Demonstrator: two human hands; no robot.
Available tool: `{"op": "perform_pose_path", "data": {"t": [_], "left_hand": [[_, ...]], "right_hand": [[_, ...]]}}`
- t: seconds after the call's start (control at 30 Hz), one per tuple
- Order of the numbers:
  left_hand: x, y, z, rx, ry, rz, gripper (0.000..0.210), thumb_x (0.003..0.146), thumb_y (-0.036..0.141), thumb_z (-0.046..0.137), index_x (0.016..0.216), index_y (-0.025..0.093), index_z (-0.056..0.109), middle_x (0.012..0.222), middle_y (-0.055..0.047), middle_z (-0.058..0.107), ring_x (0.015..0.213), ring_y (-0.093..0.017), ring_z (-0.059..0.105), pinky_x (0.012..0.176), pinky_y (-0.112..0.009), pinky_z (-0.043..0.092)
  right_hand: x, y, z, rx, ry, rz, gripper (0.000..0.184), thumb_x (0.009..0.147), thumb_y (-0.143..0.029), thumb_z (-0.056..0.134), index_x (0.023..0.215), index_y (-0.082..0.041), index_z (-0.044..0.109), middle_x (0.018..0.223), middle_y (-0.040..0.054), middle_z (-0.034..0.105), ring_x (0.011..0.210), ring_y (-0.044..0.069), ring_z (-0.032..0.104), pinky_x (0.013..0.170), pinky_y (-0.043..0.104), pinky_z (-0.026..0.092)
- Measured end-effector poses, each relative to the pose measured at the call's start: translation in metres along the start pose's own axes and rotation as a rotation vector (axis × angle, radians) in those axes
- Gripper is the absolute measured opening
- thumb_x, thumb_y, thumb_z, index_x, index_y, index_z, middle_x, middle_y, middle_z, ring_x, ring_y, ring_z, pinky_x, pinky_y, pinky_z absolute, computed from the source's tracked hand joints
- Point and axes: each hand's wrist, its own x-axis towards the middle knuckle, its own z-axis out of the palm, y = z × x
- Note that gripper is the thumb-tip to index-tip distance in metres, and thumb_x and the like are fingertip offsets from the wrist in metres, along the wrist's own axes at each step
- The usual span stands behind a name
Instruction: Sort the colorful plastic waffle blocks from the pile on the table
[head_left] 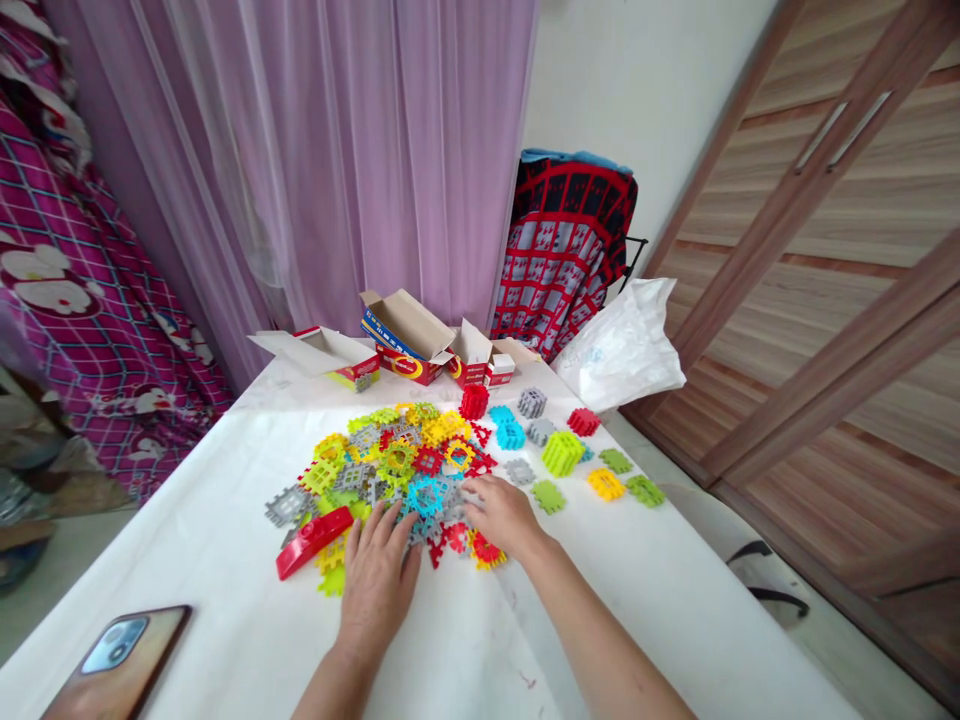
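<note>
Bright plastic waffle blocks (405,465) lie heaped mid-table (187,540). I see my left hand (379,575) flat, fingers spread, on the heap's near edge; my right hand (501,512) rests open beside it, gripping nothing. A phone (120,660) lies near-left.

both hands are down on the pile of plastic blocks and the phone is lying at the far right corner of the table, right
Not quite. Both the left hand and right hand do rest on the pile of plastic blocks, but the head view shows the phone at the near left corner of the table.
</note>
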Motion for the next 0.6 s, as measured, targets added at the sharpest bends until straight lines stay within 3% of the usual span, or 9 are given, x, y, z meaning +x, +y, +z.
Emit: {"op": "perform_pose_path", "data": {"t": [0.13,0.27,0.4,0.6], "left_hand": [[0.003,-0.003,-0.002,0.013,0.042,-0.070,0.034,0.091,0.029,0.051,0.122,0.025,0.063,0.136,-0.010,0.060,0.130,-0.032,0.049,0.103,-0.053,0.037],[0.009,-0.008,-0.008,-0.038,0.062,-0.126,0.031,0.094,0.030,0.045,0.116,0.020,0.064,0.126,-0.011,0.067,0.116,-0.027,0.060,0.098,-0.046,0.044],[0.013,-0.010,-0.014,-0.100,0.034,-0.194,0.032,0.094,0.035,0.044,0.111,0.020,0.066,0.113,-0.009,0.072,0.105,-0.026,0.065,0.090,-0.042,0.050],[0.016,-0.011,-0.017,-0.084,0.034,-0.237,0.031,0.091,0.037,0.047,0.109,0.020,0.067,0.106,-0.009,0.074,0.102,-0.027,0.065,0.087,-0.042,0.051]], "right_hand": [[0.002,0.005,-0.002,-0.091,-0.076,0.090,0.021,0.078,-0.035,0.065,0.096,-0.026,0.072,0.102,0.0028,0.072,0.094,0.020,0.066,0.076,0.026,0.046],[0.006,0.007,-0.003,-0.106,-0.108,0.120,0.018,0.078,-0.028,0.064,0.094,-0.028,0.072,0.092,-0.0017,0.074,0.090,0.018,0.067,0.071,0.023,0.044],[0.012,0.000,-0.003,-0.127,-0.073,0.115,0.024,0.082,-0.024,0.057,0.102,-0.026,0.070,0.103,0.0019,0.072,0.098,0.019,0.065,0.079,0.025,0.044],[0.026,-0.027,0.001,-0.155,-0.066,0.011,0.043,0.079,-0.040,0.065,0.120,-0.026,0.062,0.119,0.0055,0.065,0.111,0.022,0.059,0.088,0.029,0.044]]}}
